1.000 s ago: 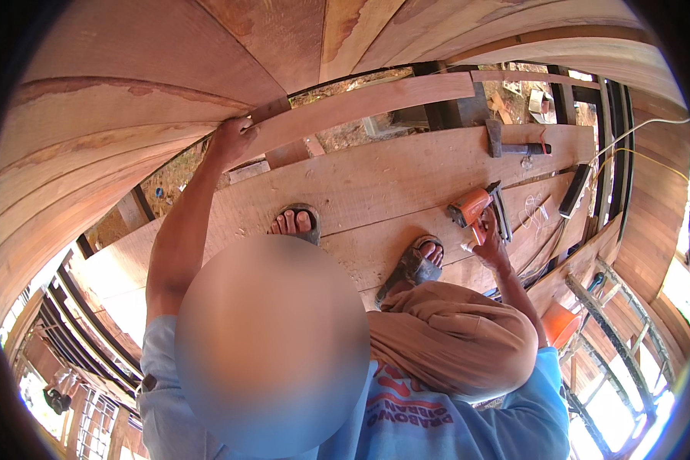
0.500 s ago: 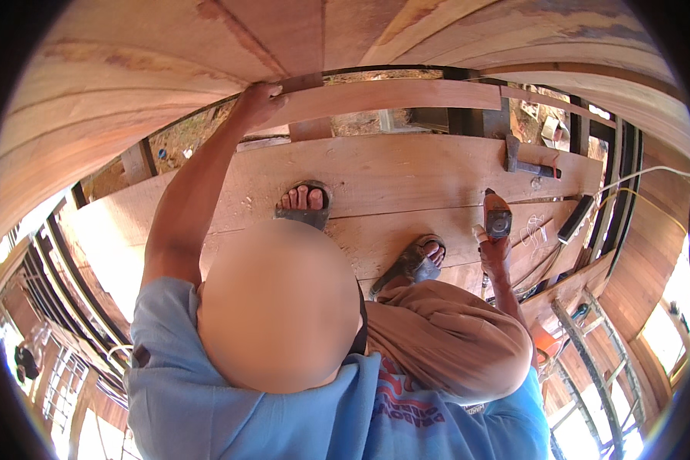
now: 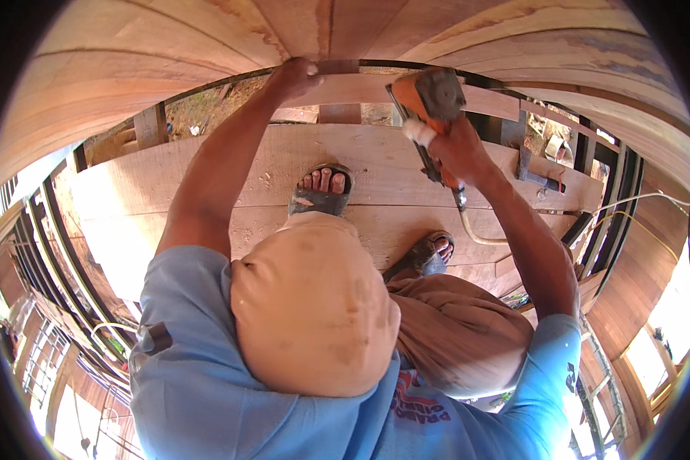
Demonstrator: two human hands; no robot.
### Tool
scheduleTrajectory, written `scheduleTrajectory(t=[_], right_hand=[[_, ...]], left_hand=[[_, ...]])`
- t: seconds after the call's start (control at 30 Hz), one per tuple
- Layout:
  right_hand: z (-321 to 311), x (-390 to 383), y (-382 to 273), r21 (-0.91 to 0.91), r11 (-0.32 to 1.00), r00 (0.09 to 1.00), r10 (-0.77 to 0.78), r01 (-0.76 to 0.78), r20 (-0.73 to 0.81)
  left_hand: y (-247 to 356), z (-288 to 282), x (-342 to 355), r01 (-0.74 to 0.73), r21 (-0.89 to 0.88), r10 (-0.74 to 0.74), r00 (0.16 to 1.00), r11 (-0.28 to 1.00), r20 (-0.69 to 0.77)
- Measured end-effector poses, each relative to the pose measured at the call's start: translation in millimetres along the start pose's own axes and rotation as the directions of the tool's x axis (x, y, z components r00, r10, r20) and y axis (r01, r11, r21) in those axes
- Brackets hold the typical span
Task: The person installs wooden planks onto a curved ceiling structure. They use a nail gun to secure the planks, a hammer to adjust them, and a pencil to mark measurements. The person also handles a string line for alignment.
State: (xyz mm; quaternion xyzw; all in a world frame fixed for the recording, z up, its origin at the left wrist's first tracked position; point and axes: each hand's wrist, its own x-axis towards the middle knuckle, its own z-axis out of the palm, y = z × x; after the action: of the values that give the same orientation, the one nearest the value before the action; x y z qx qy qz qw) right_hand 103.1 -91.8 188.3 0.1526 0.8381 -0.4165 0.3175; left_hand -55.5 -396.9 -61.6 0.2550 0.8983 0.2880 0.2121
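Note:
My left hand [image 3: 296,78] is at the foot of the plank wall, its fingers closed at the end of a long thin wooden strip [image 3: 353,90]. A short darker piece of wood [image 3: 339,67] lies just beside its fingertips; parts of the grip are hidden. My right hand [image 3: 460,152] is wrapped round the handle of an orange and black nail gun [image 3: 414,100]. A pale air hose [image 3: 475,234] runs from the handle's end. The gun's head is over the strip, near the wall; whether it touches cannot be made out.
A hammer [image 3: 526,164] lies on the wide floor plank [image 3: 230,165] at the right. My sandalled feet [image 3: 322,192] stand on the planks. Gaps between dark beams [image 3: 586,146] open onto the ground below. A ladder [image 3: 596,399] stands at the lower right.
My right hand has lifted the nail gun from low over the planks at the right, up and leftward to the strip. The left hand stays at the strip while the view shifts slightly.

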Motion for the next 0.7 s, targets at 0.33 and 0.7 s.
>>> scheduleTrajectory(t=[0.33,0.7], right_hand=[[32,74,-20,0.029,0.999,0.991,-0.047,0.044,0.126],[49,87,-28,-0.093,0.977,0.980,-0.188,0.193,0.060]], left_hand=[[36,-17,4,0.275,-0.092,-0.256,0.949,0.957,0.182],[22,-5,4,0.159,0.016,-0.160,0.987,0.987,0.025]])
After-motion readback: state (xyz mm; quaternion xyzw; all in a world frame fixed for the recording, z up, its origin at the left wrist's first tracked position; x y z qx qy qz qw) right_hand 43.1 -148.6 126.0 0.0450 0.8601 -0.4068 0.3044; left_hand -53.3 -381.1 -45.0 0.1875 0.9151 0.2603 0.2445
